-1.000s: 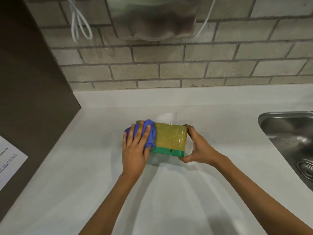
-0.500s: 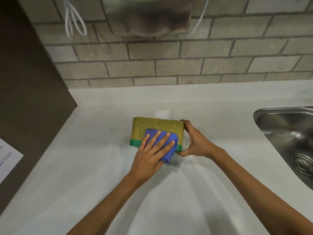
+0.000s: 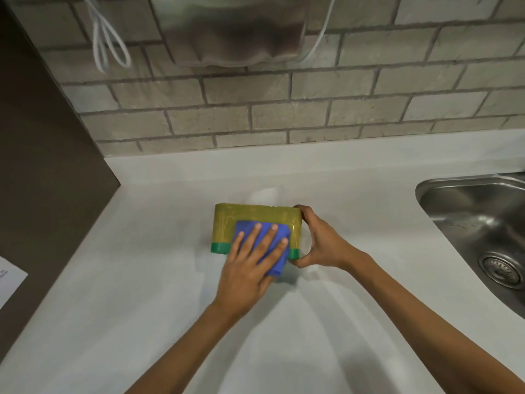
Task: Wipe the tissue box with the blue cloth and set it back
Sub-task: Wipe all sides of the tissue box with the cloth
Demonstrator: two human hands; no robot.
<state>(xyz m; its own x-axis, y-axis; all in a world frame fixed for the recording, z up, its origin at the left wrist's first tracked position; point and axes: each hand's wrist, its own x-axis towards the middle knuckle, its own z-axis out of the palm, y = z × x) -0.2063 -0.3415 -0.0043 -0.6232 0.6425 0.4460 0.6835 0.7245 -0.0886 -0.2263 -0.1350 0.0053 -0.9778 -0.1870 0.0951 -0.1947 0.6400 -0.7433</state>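
Note:
The tissue box [image 3: 227, 224] is olive yellow with a green band along its near edge, and it rests on the white counter [image 3: 142, 280]. A blue cloth [image 3: 265, 233] lies on the box's near face, hanging down over the green band. My left hand [image 3: 248, 268] presses flat on the cloth with fingers spread. My right hand [image 3: 318, 240] grips the right end of the box, thumb at the near corner and fingers at the far corner.
A steel sink [image 3: 477, 223] with a drain is set in the counter at the right. A brick wall [image 3: 284, 115] stands behind, with a metal dispenser [image 3: 230, 29] and white cables [image 3: 108, 38] on it. A dark panel [image 3: 42, 152] and a paper sheet [image 3: 8, 277] are at the left.
My left hand slid the cloth from the box's left end to its near face, toward the right. My right hand kept its hold on the right end.

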